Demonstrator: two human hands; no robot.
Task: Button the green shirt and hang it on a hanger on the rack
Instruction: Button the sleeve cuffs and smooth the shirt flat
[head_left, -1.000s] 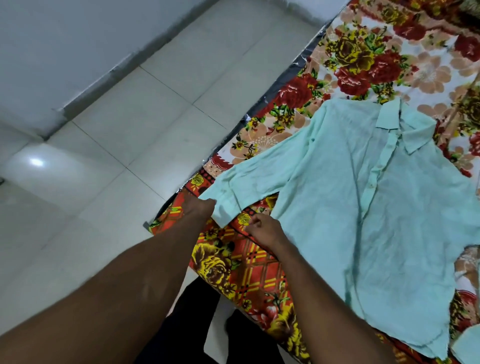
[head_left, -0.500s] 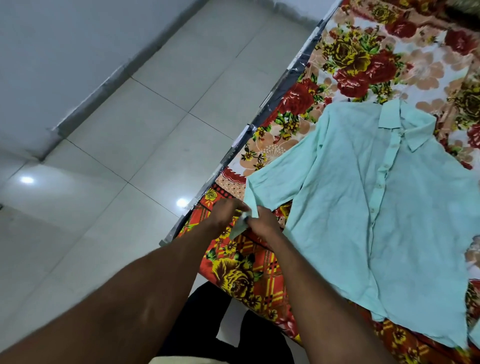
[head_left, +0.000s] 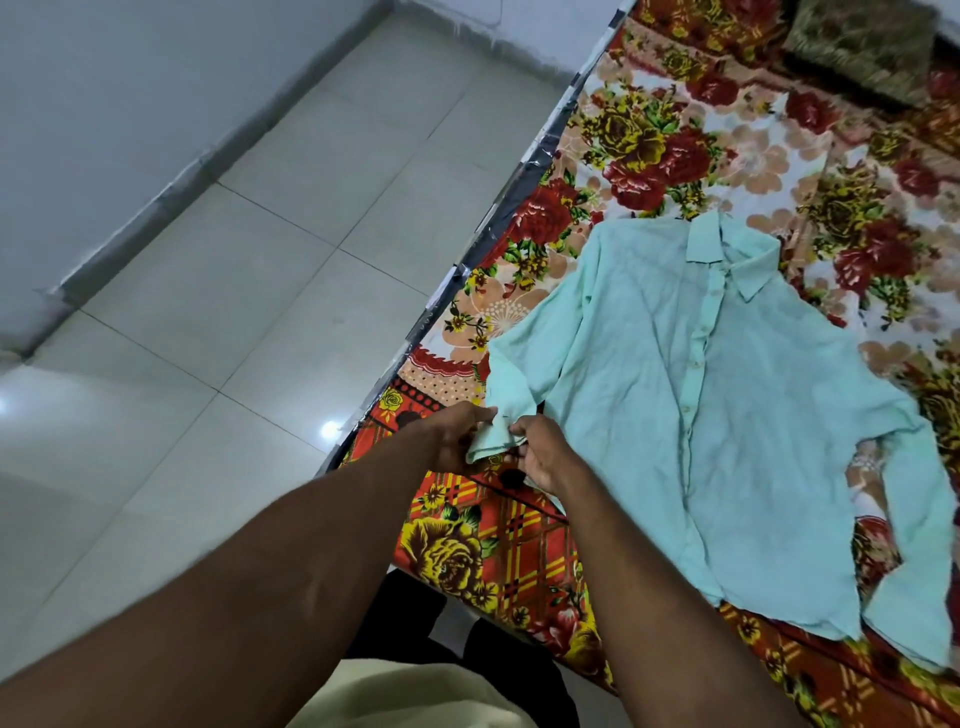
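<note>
The pale green shirt (head_left: 691, 415) lies flat and face up on the flowered bed cover, collar at the far end, its button placket running down the middle. Its left sleeve is bent back toward me, and the cuff (head_left: 493, 434) is lifted off the cover. My left hand (head_left: 449, 436) pinches the cuff from the left. My right hand (head_left: 540, 449) pinches it from the right. The other sleeve (head_left: 914, 551) trails down the right side. No hanger or rack is in view.
The bed cover (head_left: 483, 556) has red and yellow flowers; its edge runs diagonally from top centre to bottom centre. Left of it is a pale tiled floor (head_left: 218, 322) meeting a grey wall. A dark patterned cushion (head_left: 862, 47) sits at the top right.
The sleeve end was drawn in and folded back, and both hands came together on the cuff and raised it. The view shifted so the shirt sits further right.
</note>
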